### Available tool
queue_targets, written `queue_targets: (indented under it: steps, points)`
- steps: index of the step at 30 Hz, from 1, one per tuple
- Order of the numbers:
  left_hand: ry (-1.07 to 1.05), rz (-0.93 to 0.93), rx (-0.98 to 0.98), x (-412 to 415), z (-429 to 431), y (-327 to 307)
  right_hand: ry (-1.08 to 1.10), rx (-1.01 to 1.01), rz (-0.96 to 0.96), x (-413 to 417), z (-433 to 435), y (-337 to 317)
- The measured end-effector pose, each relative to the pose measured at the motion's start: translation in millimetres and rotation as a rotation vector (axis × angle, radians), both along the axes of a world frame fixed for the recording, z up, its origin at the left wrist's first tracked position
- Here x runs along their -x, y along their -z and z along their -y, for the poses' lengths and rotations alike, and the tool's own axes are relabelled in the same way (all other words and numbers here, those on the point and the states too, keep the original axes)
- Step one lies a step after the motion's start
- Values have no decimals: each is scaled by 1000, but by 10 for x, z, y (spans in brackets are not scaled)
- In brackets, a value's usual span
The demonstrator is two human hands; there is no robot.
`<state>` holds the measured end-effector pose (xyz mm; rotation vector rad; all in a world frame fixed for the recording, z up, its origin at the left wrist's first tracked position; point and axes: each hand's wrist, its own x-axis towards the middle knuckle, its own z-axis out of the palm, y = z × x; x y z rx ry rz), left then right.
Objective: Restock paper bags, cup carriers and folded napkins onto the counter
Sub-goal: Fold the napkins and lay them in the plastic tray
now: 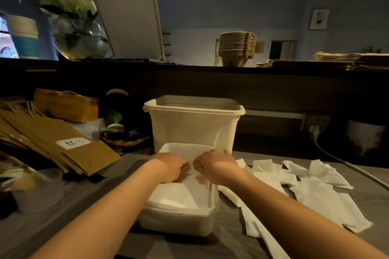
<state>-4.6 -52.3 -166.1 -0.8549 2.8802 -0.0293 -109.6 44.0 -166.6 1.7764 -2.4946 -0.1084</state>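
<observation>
Down on the lower worktop, right in front of the person, sits a shallow white tub (174,223), and both hands are in it: the left hand (172,166) and right hand (212,164) are knuckles-up with fingers curled. They almost touch at the middle, and they look like they're pinching the far edge of a folded napkin (196,183) between them (the fingertips are tucked under, so I can't see the exact grip). That napkin lies directly below the hands, inside the tub on top of the white stack. As far as I can tell its long axis runs near-to-far, same as the tub's, pointing at the tall tub (193,128) behind. Neither hand is nearer; it's dead centre. The loose napkins (315,193) are spread on the worktop off to the right, so the right hand is the closer one for those. The raised counter (189,67) is up and beyond, already carrying a cup carrier stack (236,47) and flat paper bags (336,59). More brown paper bags (52,143) lie at the left.
</observation>
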Motion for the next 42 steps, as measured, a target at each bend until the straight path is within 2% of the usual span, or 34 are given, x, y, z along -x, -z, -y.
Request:
queue_targets:
  steps: [2, 4, 6, 8, 11, 14, 18, 23, 28, 32, 37, 42]
  points:
    - [-34, -57, 46, 16, -21, -80, -66, 272, -47, 126, -79, 5]
    - [-50, -172, 117, 46, -64, -167, -75, 418, -44, 288, -175, -16]
    - [-30, -337, 170, 96, -131, -259, 3, 423, -17, 456, -293, -72]
    - [-1, -489, 133, 171, -260, -365, 123, 404, 63, 617, -446, -144]
    - [75, -610, 42, 362, -560, -505, 257, 398, 225, 839, -734, -152]
    - [159, -581, -24, 625, -897, -470, 295, 356, 250, 1011, -1022, -39]
    - [130, -382, -144, 1011, -1225, -175, 310, 284, 308, 1139, -1325, 183]
    - [-73, -330, -31, 1247, -1338, 350, 415, 176, 280, 1238, -1389, 459]
    - [-196, -368, -26, 1378, -1232, 518, 424, 253, 236, 1319, -1325, 553]
    - [-190, -355, -34, 1407, -1141, 564, 344, 341, 383, 1373, -1351, 578]
    - [-100, -392, -218, 1326, -1054, 538, 272, 424, 491, 1368, -1372, 563]
    - [-35, -403, -256, 1243, -1058, 499, 248, 539, 618, 1361, -1412, 494]
